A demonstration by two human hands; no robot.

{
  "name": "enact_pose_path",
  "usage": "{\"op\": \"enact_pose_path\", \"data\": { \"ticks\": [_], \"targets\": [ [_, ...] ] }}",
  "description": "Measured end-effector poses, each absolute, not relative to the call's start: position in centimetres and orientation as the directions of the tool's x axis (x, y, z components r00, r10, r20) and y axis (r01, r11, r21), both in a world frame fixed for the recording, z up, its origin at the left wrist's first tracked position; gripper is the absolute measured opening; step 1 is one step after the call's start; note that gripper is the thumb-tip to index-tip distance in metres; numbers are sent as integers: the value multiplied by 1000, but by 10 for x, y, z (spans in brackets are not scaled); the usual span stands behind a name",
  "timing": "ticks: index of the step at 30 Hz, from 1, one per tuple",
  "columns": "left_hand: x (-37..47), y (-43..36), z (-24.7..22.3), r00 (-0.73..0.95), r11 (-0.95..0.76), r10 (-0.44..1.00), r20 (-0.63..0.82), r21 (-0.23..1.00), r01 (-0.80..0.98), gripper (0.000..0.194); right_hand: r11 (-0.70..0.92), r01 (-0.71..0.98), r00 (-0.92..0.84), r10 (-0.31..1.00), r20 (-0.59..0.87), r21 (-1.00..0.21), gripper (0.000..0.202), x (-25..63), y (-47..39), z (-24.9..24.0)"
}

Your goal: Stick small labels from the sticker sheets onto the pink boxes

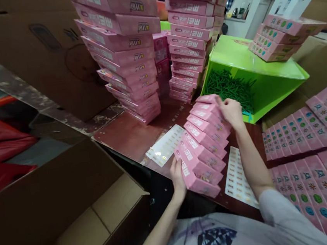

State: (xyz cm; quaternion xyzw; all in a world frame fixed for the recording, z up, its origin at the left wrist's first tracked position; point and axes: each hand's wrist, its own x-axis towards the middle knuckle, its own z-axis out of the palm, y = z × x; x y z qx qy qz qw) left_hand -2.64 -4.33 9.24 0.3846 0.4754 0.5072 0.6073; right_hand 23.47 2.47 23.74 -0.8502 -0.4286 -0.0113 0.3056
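The left grip (177, 177) is curled against the near left end of a row of pink boxes (201, 134), thumb on the near boxes; its other fingers are mostly hidden. The right grip (231, 109) clasps the far right end, so the boxes sit pinched between both hands. The row's long axis runs from near to far — almost straight away from the body, fanned unevenly — with the left hand nearer its near end and the right its far one. Whether the row rests fully on the red-brown surface (118, 135), I cannot tell.

Just left of the row lies a gold-printed sticker sheet (163, 148); a second sticker sheet (236, 177) lies to its right, beside the right forearm. Beyond the right grip, a lime-green bin (282, 86) opens toward the near side, thin dark-green pieces (230, 88) inside. Tall pink stacks (136, 55) stand at the far left — an open cardboard carton (116, 201) is at the near left, and more printed pink boxes (317, 192) line the right.
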Motion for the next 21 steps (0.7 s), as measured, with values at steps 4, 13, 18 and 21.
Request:
{"op": "enact_pose_path", "data": {
  "ticks": [4, 13, 18, 21],
  "targets": [
    [-51, -42, 113, -65, -95, 993, 97, 995, 31, 45, -365, 554, 679, 718, 153, -748, 81, 262, -32, 207],
    [-42, -51, 36, -41, -75, 996, 81, 987, 139, 50, -636, 487, 588, 746, -314, -599, 26, 288, -17, 161],
    [-30, -58, 14, -24, -227, 972, 234, 958, 177, 58, -683, 531, 749, 655, -99, -502, 49, 254, 9, 163],
    [-29, -63, 6, -94, -468, 857, 507, 842, 269, 57, -675, 539, 788, 615, 20, -503, 66, 241, 6, 159]
  ]
}}
